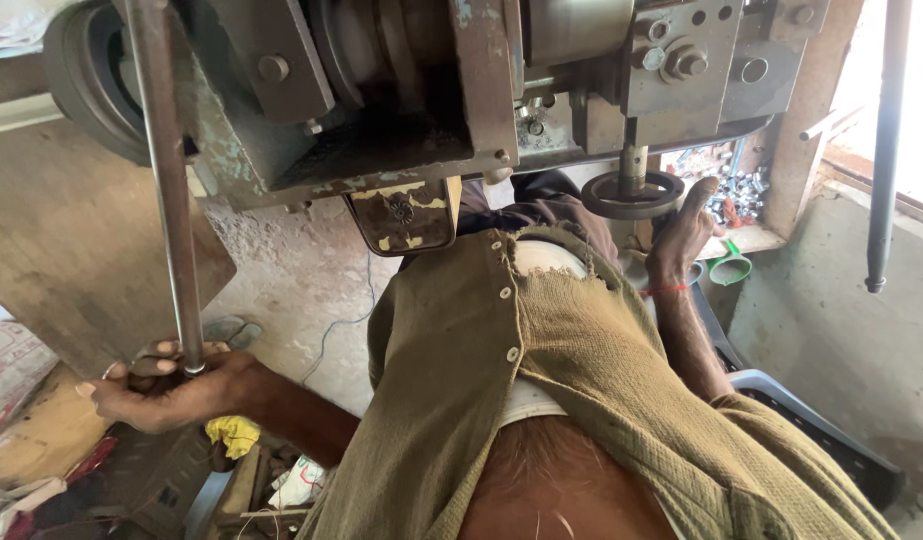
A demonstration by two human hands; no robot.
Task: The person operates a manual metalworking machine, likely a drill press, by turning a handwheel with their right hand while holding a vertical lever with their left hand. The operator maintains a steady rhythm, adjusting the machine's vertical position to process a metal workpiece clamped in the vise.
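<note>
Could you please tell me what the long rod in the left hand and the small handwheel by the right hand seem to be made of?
Long rod: probably bare steel, dull grey-brown, smooth, faintly shiny. Handwheel: likely cast metal, dark and matt.

The rough grey concrete floor (291, 290) carries a thin pale cable (346, 320) trailing across it. At its lower left edge lie a crumpled yellow cloth (233, 434), a crushed white printed packet (299, 480) and some wooden scraps (243, 490), close together.
</note>
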